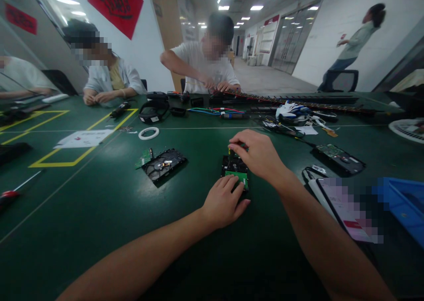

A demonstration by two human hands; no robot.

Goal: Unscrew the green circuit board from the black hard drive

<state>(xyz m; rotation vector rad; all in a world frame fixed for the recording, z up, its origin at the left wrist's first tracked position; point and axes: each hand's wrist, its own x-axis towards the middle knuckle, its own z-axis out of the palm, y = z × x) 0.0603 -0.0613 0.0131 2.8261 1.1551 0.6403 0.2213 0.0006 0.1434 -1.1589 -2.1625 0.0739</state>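
A black hard drive with a green circuit board [239,176] lies on the green table in front of me. My left hand [226,199] rests on its near end, fingers stretched out over the board. Above the far part of the drive, my right hand [256,153] pinches the top of a small screwdriver [231,152], which stands upright on the drive. Only a bit of yellow and a dark shaft of the screwdriver show; the fingers cover the rest. The tip's contact point is too small to make out.
An opened hard drive [164,165] with a loose green board lies left. Another drive [339,158], a phone [344,208] and a blue bin [402,208] are at right. A white tape ring [149,133] sits farther back. A red-handled screwdriver [13,195] lies far left. People sit opposite.
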